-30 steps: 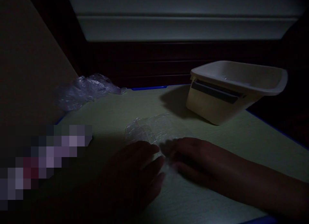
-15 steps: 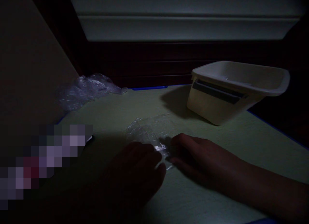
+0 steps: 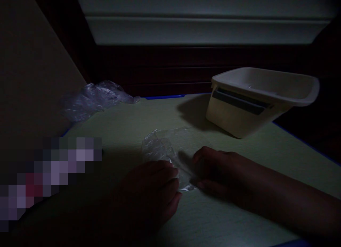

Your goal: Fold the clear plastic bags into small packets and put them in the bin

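A clear, crinkled plastic bag point(image 3: 162, 146) lies on the pale green table between and beyond my hands. My left hand point(image 3: 157, 190) has its fingers curled together on the bag's near left part. On the right, my right hand point(image 3: 213, 169) is bent, thumb and fingers closed around the bag's right edge. Shadow covers much of both hands, and the fingertips are partly hidden.
A cream bin point(image 3: 229, 115) with a dark grey handle stands at the back right. Crumpled clear plastic point(image 3: 98, 98) lies at the back left. A blurred-out, pixelated item point(image 3: 58, 172) is at the left. The table point(image 3: 266, 169) has a blue edge.
My right hand has moved slightly right, away from my left hand, widening the gap between them. The bag's near part looks flatter and more spread out.
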`<state>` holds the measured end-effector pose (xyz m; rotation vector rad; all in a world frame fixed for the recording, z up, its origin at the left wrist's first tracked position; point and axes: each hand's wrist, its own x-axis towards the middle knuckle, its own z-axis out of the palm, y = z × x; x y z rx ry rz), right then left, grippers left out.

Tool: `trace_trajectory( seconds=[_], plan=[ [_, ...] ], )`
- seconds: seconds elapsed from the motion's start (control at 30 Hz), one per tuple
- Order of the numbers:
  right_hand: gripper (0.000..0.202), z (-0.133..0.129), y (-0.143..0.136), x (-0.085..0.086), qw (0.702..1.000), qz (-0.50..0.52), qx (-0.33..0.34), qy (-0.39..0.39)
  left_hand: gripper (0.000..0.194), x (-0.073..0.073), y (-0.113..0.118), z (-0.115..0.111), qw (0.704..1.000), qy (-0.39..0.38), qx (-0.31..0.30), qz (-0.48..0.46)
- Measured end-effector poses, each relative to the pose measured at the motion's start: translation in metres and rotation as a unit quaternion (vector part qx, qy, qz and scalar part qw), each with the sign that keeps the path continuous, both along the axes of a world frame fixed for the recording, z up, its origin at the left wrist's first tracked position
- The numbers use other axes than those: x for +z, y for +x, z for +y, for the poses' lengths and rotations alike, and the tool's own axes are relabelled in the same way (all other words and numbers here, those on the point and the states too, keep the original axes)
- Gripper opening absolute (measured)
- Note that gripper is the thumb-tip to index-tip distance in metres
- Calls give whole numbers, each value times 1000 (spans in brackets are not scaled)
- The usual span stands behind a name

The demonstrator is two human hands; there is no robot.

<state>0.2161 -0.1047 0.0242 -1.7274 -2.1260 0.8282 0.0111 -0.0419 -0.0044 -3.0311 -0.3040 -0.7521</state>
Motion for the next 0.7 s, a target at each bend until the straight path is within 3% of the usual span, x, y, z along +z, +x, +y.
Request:
trace_trajectory(
  seconds=[0.17, 0.33, 0.47, 0.7],
  plan=[
    [7, 4, 1, -5, 990, -73, 35, 119, 35, -1, 1, -1, 1000, -7, 10, -23],
    [15, 1, -5, 4, 941, -135, 144, 274, 30, 2, 0, -1, 1000, 25, -9, -9],
    [16, -6, -10, 3, 919, -152, 235, 276, 27, 0, 0, 0, 1000, 13, -1, -4],
    [19, -9, -13, -2, 912, -171, 242, 285, 21, -1, -1, 1, 999, -17, 17, 22]
  ],
)
